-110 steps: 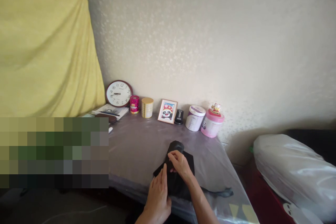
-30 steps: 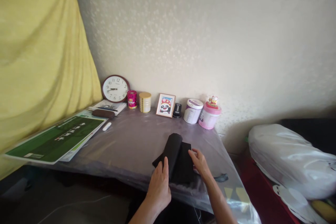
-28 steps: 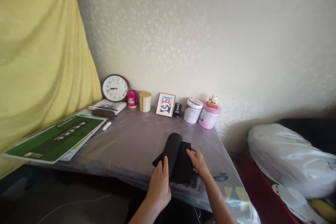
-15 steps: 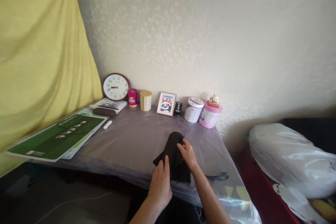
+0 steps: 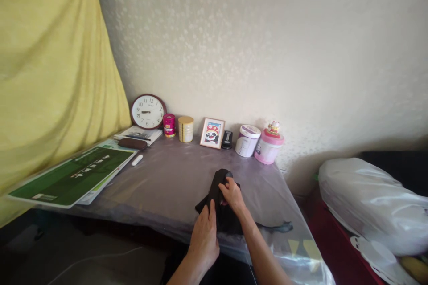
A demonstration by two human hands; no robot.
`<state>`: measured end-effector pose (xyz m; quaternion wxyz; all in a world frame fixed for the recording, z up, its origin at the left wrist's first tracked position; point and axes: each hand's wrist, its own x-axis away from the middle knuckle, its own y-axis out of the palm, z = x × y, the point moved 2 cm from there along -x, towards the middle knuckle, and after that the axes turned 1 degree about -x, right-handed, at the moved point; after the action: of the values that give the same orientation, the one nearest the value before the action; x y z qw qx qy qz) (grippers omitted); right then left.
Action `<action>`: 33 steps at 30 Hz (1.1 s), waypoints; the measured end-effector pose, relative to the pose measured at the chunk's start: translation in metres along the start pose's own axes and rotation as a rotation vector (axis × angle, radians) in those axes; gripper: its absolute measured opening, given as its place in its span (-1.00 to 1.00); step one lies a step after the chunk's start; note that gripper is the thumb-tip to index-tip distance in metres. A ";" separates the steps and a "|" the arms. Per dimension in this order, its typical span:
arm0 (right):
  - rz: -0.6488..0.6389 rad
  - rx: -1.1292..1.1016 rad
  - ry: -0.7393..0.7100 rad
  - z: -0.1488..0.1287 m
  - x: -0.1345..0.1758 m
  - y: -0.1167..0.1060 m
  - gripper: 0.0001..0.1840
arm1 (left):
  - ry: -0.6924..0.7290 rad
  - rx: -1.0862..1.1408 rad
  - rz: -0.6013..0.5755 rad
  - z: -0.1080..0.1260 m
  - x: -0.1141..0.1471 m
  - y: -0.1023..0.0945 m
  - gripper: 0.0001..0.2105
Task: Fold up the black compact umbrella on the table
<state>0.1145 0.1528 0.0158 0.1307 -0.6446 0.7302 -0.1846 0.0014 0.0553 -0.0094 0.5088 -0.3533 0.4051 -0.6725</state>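
Observation:
A black folded fabric bundle (image 5: 217,187) lies near the table's front edge, with a rounded far end and a pointed flap sticking out on the left. My left hand (image 5: 204,234) grips its near left side, thumb and forefinger pointing forward along the fabric; the other fingers are hidden. Farther up the bundle, my right hand (image 5: 232,196) is closed on the top layer, fingers bent and pinching the cloth. A dark strap-like strip (image 5: 277,227) lies to the right, partly behind my right forearm.
Along the wall stand a clock (image 5: 149,111), a pink can (image 5: 169,125), a yellow-lidded can (image 5: 186,129), a framed panda picture (image 5: 212,133), a black stapler-like object (image 5: 227,140) and two tubs (image 5: 248,141). Green sheets (image 5: 80,173) lie left; a white plastic bag (image 5: 371,200) sits right.
My right hand has moved left across the bundle, and its fingers are now bent over the middle of it. My left hand has stayed nearly in place.

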 end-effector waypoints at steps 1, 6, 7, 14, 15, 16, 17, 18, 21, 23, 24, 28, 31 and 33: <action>-0.015 -0.011 0.027 -0.001 0.001 0.001 -0.51 | -0.001 -0.005 -0.004 0.000 0.000 0.000 -0.16; -0.084 -0.057 0.044 0.000 0.004 0.007 -0.54 | 0.008 -0.031 -0.002 0.001 -0.001 0.000 -0.20; -0.098 -0.067 0.048 0.001 0.004 0.008 -0.54 | 0.014 -0.031 0.002 0.001 -0.001 -0.001 -0.19; -0.221 -0.211 0.083 0.001 0.012 0.013 -0.51 | 0.064 0.042 0.107 -0.002 0.001 -0.003 -0.06; -0.248 -0.226 0.092 -0.001 0.014 0.013 -0.52 | 0.069 0.041 0.112 -0.002 0.001 -0.002 -0.06; -0.277 -0.237 0.100 -0.003 0.017 0.013 -0.53 | 0.069 0.037 0.112 -0.003 0.001 -0.002 -0.07; -0.304 -0.244 0.107 -0.005 0.019 0.014 -0.55 | 0.066 0.031 0.105 -0.003 0.001 -0.001 -0.08; -0.324 -0.245 0.109 -0.007 0.020 0.014 -0.56 | 0.059 0.026 0.097 -0.004 0.000 0.000 -0.09; -0.359 -0.188 0.071 -0.010 0.021 0.014 -0.62 | 0.039 0.016 0.070 -0.006 -0.002 0.003 -0.17; -0.392 -0.126 0.014 -0.010 0.019 0.015 -0.67 | 0.032 0.007 0.063 -0.008 -0.003 0.005 -0.23; -0.410 -0.103 -0.017 -0.011 0.018 0.015 -0.69 | 0.029 0.000 0.064 -0.009 -0.004 0.007 -0.25; -0.268 -0.025 -0.234 -0.014 0.021 0.008 -0.73 | 0.036 -0.035 0.067 -0.013 -0.005 0.014 -0.27; -0.011 0.121 -0.498 -0.013 0.031 -0.001 -0.74 | 0.042 -0.046 0.082 -0.016 -0.005 0.021 -0.27; 0.035 0.222 -0.635 -0.007 0.037 -0.002 -0.75 | 0.049 -0.049 0.097 -0.018 -0.006 0.025 -0.25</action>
<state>0.1088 0.1164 0.0248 0.4245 -0.6391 0.6393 -0.0507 -0.0033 0.0607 -0.0401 0.5218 -0.3288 0.4503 -0.6456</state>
